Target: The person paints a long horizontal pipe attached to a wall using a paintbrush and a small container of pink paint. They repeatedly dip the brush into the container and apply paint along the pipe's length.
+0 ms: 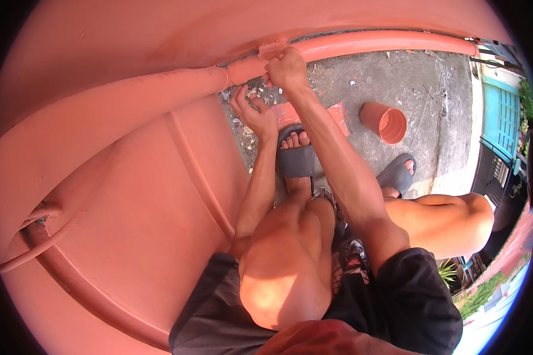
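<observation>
My right hand [288, 69] is curled into a fist against a thick coral-painted pipe [246, 70] at the foot of the wall. Beside its knuckles shows a small flat coral piece [271, 49]; whether it is a bracket or something in my grip, I cannot tell. Lower and to the left, my left hand [256, 114] hovers just below the pipe, fingers bent and apart, holding nothing visible. Under my right forearm lies a flat coral-smeared board or sheet [286, 113], partly hidden by the arm and a sandal.
A coral-coated cup-like container [377, 120] is on the concrete floor [408, 84], its mouth turned towards me. Paint flakes [251, 137] litter the floor by the wall. A thinner painted pipe [200, 177] crosses the coral wall [151, 186]. My sandalled foot [295, 155] is close below my hands.
</observation>
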The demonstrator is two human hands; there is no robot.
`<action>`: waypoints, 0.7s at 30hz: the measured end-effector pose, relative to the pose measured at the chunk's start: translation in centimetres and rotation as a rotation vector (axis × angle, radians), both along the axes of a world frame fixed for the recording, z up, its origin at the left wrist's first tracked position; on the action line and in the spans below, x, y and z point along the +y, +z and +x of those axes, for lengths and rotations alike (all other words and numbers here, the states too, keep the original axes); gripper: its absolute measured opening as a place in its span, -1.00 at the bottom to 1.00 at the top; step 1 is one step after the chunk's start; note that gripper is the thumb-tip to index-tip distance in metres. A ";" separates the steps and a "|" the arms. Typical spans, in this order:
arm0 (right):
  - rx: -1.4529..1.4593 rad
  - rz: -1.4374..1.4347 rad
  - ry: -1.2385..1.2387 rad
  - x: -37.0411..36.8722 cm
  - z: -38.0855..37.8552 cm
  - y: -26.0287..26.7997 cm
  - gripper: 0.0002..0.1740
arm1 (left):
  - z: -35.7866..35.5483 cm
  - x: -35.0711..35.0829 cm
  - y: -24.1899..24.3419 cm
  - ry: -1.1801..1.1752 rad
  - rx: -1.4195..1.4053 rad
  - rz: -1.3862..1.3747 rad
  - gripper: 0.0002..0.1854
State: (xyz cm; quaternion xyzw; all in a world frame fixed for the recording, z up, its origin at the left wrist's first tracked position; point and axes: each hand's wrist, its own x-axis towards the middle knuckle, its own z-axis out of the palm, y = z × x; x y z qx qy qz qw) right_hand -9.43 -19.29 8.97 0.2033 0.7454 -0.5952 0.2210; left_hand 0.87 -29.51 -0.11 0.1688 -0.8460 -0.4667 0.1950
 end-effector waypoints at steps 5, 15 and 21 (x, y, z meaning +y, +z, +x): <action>0.040 0.011 0.178 -4.6 -0.7 -0.5 -0.58 | 0.0 0.4 0.3 0.019 -0.002 -0.035 -0.64; -0.071 -0.116 -0.183 -0.1 1.2 1.8 -0.46 | 0.5 -0.3 0.1 0.046 -0.116 0.050 -0.55; 0.186 0.000 0.057 -2.3 2.6 0.7 -0.37 | 0.2 -0.5 -0.6 -0.032 -0.148 0.088 -0.58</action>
